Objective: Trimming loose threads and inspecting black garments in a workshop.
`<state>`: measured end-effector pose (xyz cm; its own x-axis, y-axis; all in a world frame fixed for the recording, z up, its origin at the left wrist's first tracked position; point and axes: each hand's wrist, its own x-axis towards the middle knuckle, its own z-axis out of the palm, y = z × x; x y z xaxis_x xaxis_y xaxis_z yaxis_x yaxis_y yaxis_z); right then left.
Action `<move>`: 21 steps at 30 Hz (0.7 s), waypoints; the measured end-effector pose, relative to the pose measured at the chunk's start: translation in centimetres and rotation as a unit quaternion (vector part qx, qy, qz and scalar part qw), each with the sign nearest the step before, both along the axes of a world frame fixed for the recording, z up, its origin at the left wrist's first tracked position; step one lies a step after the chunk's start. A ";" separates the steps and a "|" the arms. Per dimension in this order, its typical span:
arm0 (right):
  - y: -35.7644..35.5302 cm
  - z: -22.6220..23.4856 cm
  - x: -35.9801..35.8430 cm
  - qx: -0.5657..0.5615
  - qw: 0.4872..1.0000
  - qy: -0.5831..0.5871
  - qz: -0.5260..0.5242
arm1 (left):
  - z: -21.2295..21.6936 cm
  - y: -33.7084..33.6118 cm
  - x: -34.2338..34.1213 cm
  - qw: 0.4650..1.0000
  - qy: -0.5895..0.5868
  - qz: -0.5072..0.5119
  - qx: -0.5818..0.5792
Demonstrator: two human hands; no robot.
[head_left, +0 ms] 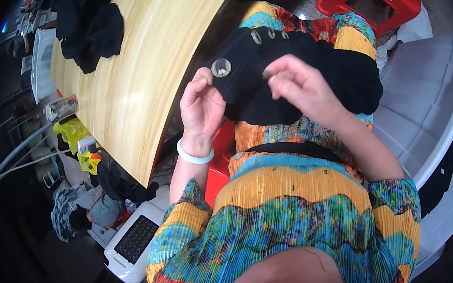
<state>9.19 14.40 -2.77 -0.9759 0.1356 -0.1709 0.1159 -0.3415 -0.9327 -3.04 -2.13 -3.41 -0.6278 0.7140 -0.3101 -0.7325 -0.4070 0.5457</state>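
A black cloth [322,69] is spread over my lap, with several ring-shaped pieces [256,37] along its far edge. A larger round, clear-looking piece [221,68] with a pale rim lies at the cloth's left edge. My left hand [202,108], a pale bangle [195,153] at its wrist, is at that edge with thumb and forefinger pinched together beside the round piece. What sits between those fingertips is too small to tell. Over the middle of the cloth, my right hand [303,91] is raised with curled fingers and a pinch; anything in it cannot be made out.
A wood-grain table [140,66] stands on my left, with black fabric [88,16] on its far part. To my right is a big whitish plastic bin [425,90]. Ahead is a red stool [394,13]. A white box-shaped item [136,240] stands at the lower left.
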 end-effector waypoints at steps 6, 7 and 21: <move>0.2 -0.4 -1.7 0.002 0.997 0.050 -0.062 | 0.4 -0.3 0.6 0.990 0.131 -0.022 -0.037; -0.1 -0.3 -2.0 0.011 0.995 0.078 -0.069 | 0.4 -0.4 0.6 0.990 0.131 -0.020 -0.038; -0.5 0.1 -2.8 0.069 0.986 0.073 -0.133 | 0.7 -0.1 1.2 0.972 0.206 -0.056 -0.101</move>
